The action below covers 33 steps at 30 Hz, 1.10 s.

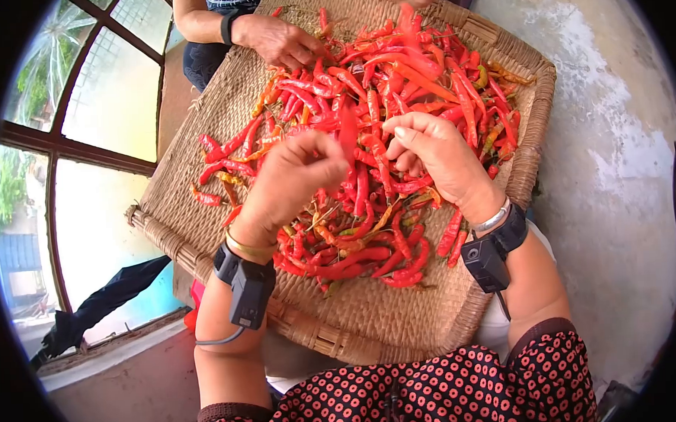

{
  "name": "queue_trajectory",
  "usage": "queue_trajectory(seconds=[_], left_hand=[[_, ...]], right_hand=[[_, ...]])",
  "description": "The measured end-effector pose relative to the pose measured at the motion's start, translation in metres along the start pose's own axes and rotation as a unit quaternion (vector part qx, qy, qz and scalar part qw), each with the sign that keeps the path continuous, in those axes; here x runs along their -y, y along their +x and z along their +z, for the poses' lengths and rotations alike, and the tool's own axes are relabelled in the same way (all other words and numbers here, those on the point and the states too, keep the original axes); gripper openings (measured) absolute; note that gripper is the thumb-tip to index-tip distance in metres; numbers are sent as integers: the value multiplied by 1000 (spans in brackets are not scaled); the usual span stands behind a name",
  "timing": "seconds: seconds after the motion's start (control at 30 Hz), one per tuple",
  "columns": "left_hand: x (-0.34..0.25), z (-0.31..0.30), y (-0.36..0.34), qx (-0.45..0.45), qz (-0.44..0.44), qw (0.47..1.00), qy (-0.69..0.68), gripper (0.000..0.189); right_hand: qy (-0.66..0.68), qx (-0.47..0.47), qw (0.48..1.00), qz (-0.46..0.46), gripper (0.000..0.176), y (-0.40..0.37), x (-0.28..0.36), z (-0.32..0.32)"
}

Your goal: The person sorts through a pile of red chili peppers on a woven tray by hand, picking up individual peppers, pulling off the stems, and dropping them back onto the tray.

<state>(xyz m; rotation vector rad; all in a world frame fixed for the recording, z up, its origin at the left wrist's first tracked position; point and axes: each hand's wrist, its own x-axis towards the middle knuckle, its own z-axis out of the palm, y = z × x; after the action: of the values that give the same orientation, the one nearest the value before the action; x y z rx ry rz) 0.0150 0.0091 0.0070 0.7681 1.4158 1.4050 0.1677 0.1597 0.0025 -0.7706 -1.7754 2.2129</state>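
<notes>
Between the fingertips (334, 146), one chili (348, 129) is held up over the pile (369, 236). It could be snapped or dropped if it is pulled too hard. It is pinched by the left hand (292, 179), closed tight on it. The right hand (437, 159) is curled shut just beside it; whether it is touched there cannot be told. Below, the pile is spread on a woven tray (357, 322). Across it, another person's hand (276, 38) is laid on the pile.

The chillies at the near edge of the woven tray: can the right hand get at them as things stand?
Probably yes. Those chillies lie uncovered close to the right hand, with nothing over them. But its fingers are curled near the chilli pinched by the left hand.
</notes>
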Motion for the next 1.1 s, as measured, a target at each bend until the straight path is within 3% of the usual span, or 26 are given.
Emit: queue_trajectory(seconds=[0.03,0.07,0.13,0.17,0.2,0.23,0.27,0.37,0.43,0.53,0.6,0.63,0.7,0.77,0.8,0.83,0.9,0.97,1.03,1.1], left_hand=[[-3,-2,4,-34,65,997,-25,21],[-1,-6,10,-34,65,997,-24,21],[13,-17,23,-159,188,963,113,37],[21,-25,25,-162,191,962,108,37],[25,-32,26,-181,223,892,349,42],[29,-36,27,-187,239,765,568,47],[36,-33,26,-189,201,796,539,44],[27,-30,23,-153,161,772,595,31],[23,-28,21,-176,210,779,565,20],[6,-23,12,-95,197,805,552,16],[-2,-21,8,-63,-28,936,345,16],[-6,-21,8,-63,-28,936,345,16],[-12,-25,12,-145,-22,977,155,20],[-15,-32,15,-125,-13,986,110,21],[-18,-20,18,-188,68,978,-53,25],[-20,-15,19,-244,146,935,-214,30],[-10,-22,19,-234,165,936,-206,35],[9,-29,20,-226,106,966,70,23],[16,-20,20,-115,33,976,182,17],[25,-4,18,-35,99,921,375,20]], right_hand=[[6,-16,1000,-6,21,0,0,0],[6,-21,1000,2,20,0,1,2],[0,-6,1000,-7,20,-1,0,6],[-6,6,1000,-14,19,-2,1,8],[0,15,1000,-26,19,-3,2,9],[-3,14,1000,-25,19,-2,2,7],[-8,31,999,-23,20,-1,-1,6],[-25,44,999,-12,22,0,0,7],[-44,30,999,5,20,1,-2,9],[-86,75,993,22,22,1,-6,8],[-96,75,992,15,22,1,-4,8],[-105,77,991,9,22,0,-4,8],[-109,72,991,8,21,1,-4,7],[-115,66,991,4,21,1,-2,7],[-99,59,993,11,20,0,-2,7],[-84,51,995,17,18,0,-1,8],[-89,48,995,14,18,1,-3,8],[-96,45,994,13,18,2,-4,8],[-111,43,993,23,20,2,-5,10],[-123,64,990,35,22,2,-7,9]])
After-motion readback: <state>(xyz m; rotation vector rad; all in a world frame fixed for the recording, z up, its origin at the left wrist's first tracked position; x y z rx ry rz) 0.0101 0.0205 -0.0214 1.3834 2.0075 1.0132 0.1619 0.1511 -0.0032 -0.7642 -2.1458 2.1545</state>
